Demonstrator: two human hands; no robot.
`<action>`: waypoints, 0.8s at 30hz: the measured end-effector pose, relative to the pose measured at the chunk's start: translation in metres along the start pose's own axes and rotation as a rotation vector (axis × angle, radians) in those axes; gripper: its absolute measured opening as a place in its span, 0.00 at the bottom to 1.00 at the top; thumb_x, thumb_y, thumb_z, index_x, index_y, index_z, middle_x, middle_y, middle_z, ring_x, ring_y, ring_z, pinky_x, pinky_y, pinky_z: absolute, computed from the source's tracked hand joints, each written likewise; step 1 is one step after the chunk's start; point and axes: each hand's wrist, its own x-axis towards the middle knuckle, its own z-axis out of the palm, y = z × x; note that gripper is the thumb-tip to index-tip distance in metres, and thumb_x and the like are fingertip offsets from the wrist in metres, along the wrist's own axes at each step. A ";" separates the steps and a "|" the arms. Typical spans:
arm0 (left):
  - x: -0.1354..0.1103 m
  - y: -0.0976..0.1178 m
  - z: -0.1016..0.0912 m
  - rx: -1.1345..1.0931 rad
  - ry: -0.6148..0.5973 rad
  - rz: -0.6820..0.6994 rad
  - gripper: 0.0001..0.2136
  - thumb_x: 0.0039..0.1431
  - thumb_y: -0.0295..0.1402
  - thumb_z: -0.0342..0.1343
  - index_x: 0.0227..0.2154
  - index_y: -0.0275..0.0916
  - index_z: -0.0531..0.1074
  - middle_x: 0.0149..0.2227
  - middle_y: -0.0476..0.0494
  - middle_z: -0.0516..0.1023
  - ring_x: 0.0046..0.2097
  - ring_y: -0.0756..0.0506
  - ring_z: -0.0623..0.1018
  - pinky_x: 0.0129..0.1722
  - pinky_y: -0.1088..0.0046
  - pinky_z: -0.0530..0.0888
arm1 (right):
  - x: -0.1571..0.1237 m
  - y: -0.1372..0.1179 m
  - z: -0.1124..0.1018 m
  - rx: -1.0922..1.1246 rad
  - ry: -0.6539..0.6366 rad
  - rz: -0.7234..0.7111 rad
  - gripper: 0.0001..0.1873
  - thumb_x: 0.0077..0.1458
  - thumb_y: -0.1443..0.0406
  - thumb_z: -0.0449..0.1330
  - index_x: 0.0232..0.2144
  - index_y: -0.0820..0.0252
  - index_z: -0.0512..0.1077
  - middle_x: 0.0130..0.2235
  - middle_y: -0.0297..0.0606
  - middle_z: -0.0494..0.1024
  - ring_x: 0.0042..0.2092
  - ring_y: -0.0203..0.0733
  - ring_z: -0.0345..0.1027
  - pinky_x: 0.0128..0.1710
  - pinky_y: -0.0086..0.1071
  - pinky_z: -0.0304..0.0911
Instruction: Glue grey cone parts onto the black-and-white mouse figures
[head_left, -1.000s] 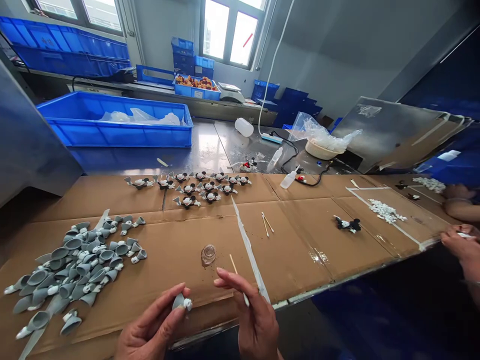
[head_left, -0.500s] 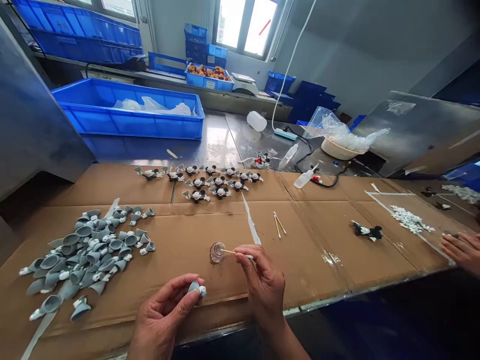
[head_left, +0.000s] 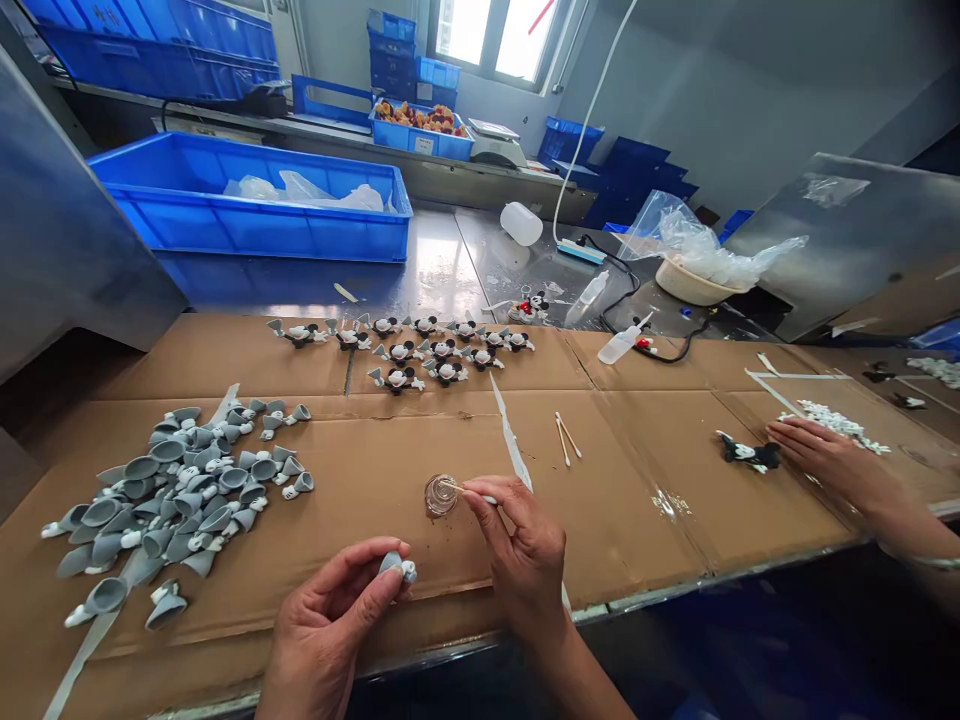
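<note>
- Far side of the room: a blue plastic crate point(head_left: 247, 225) with clear bags in it sits on a steel worktop point(head_left: 420, 270). Beyond it, under the windows, a smaller blue crate point(head_left: 420, 145) of reddish-brown pieces stands beside a bench scale point(head_left: 495, 145).
- Flattened cardboard point(head_left: 615, 500) covers the near worktop. On it, to the left, lies a heap of grey cone-shaped moulded parts point(head_left: 180, 490), and toward the far edge stand rows of black-and-white cartoon mouse figures point(head_left: 416, 350).
- The person's left hand point(head_left: 322, 625) is closed, its grip wrapped around a small grey moulded part point(head_left: 397, 567) with a white tip, held just above the cardboard.
- The right hand point(head_left: 521, 545) has a tight pinch grip on a thin wooden stick point(head_left: 469, 488), whose tip reaches into a small glass dish point(head_left: 441, 495) resting on the cardboard just ahead of the hands.
- Off to the right, a co-worker's hand point(head_left: 832, 465) lies flat with the fingers spread, just beside a black mouse figure point(head_left: 746, 453) and near a scatter of small white pieces point(head_left: 836, 422).
</note>
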 end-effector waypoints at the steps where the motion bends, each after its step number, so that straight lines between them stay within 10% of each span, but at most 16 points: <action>1: 0.001 0.000 -0.001 -0.007 -0.002 0.000 0.19 0.34 0.40 0.79 0.31 0.39 0.84 0.34 0.44 0.86 0.34 0.49 0.81 0.38 0.85 0.78 | 0.000 0.000 0.000 0.006 -0.007 0.008 0.10 0.61 0.76 0.62 0.37 0.57 0.79 0.35 0.35 0.82 0.38 0.36 0.77 0.42 0.25 0.70; 24: 0.012 -0.003 -0.005 0.035 -0.149 -0.133 0.19 0.37 0.41 0.79 0.34 0.40 0.85 0.31 0.39 0.86 0.34 0.48 0.84 0.40 0.84 0.77 | -0.004 -0.012 -0.006 0.331 0.150 0.479 0.14 0.59 0.61 0.67 0.22 0.58 0.77 0.24 0.29 0.75 0.27 0.32 0.66 0.29 0.24 0.62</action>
